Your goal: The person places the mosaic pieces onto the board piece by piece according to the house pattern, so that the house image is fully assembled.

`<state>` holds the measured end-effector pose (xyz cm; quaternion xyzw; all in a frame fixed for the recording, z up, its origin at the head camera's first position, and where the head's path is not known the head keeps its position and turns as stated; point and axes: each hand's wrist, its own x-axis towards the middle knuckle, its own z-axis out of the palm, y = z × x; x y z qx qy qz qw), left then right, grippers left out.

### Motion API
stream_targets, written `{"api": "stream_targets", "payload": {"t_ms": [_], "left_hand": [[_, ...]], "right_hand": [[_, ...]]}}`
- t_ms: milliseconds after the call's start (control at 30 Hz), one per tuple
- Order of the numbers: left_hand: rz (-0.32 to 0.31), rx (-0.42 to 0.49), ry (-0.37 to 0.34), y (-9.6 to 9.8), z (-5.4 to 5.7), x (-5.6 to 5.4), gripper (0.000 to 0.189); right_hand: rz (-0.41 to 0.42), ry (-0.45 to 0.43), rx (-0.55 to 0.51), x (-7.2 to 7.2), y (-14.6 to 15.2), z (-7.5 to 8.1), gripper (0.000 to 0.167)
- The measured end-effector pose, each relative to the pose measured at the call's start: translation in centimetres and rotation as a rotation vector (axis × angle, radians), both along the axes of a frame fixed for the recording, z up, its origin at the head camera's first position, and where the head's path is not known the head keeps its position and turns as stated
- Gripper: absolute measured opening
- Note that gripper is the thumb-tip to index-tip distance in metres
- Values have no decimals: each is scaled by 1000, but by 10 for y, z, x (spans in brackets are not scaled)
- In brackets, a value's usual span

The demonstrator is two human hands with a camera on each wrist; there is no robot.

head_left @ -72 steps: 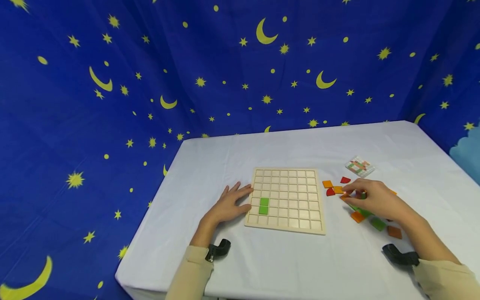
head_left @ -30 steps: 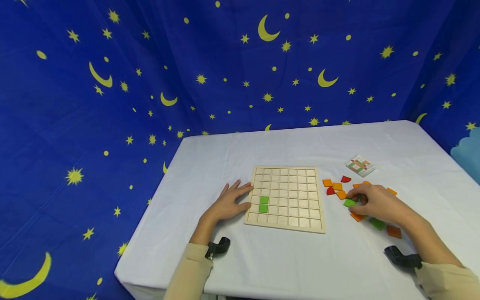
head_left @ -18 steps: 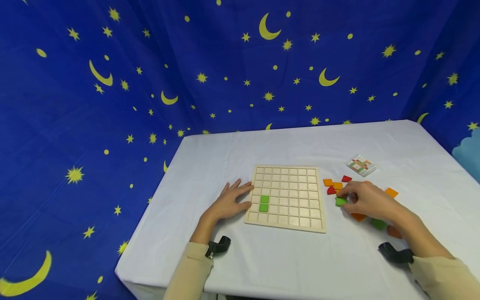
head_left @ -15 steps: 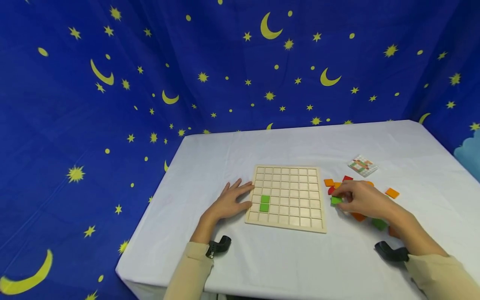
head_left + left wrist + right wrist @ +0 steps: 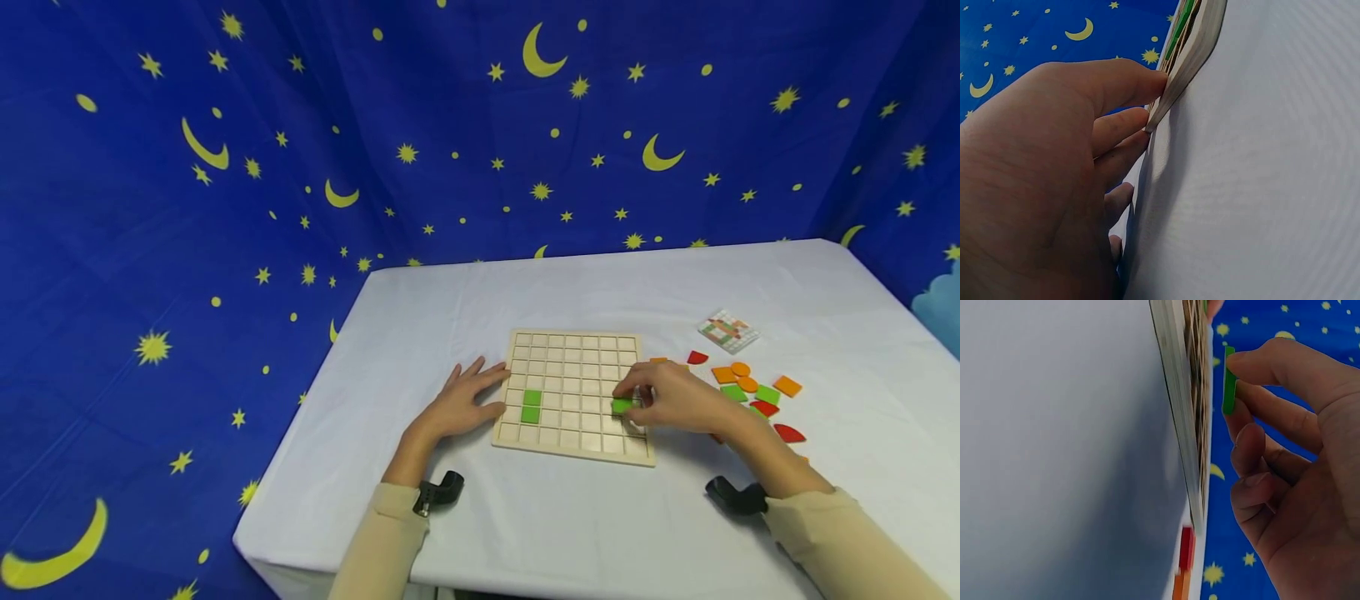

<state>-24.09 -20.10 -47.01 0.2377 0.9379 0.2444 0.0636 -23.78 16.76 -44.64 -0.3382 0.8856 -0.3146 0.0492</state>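
Observation:
A wooden grid board (image 5: pixel 572 450) lies on the white table, with two green square tiles (image 5: pixel 531 406) set one above the other in its left part. My left hand (image 5: pixel 457 408) rests at the board's left edge, fingers spread and fairly straight; in the left wrist view the thumb and fingertips touch the board's side. Over the right part of the board my right hand (image 5: pixel 678 398) pinches a green square tile (image 5: pixel 1229 381) between thumb and fingers. The right wrist view shows this tile held above the board's surface, not touching it.
Right of the board lie loose tiles: orange squares (image 5: pixel 787 386), orange round pieces (image 5: pixel 740 369), green squares (image 5: pixel 767 394) and red quarter-round pieces (image 5: pixel 789 433). Some are hidden by the right arm. Behind them is a small card with a coloured grid pattern (image 5: pixel 728 332). A blue star-printed curtain (image 5: pixel 450 100) surrounds the table.
My right hand picked among the loose tiles, took a green square tile and carried it left from the pile to over the board. My left hand has stayed at the board's edge.

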Motion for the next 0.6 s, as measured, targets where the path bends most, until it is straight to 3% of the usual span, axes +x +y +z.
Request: {"api": "stream_targets", "payload": {"t_ms": [167, 433, 600], "left_hand": [[-9, -7, -2, 0, -3, 1, 58], [-12, 11, 8, -1, -4, 1, 58], [-15, 8, 14, -1, -3, -1, 58]], "right_hand": [[32, -22, 0, 1, -19, -4, 24], [78, 121, 34, 1, -51, -7, 21], [105, 96, 6, -1, -72, -4, 21]]}}
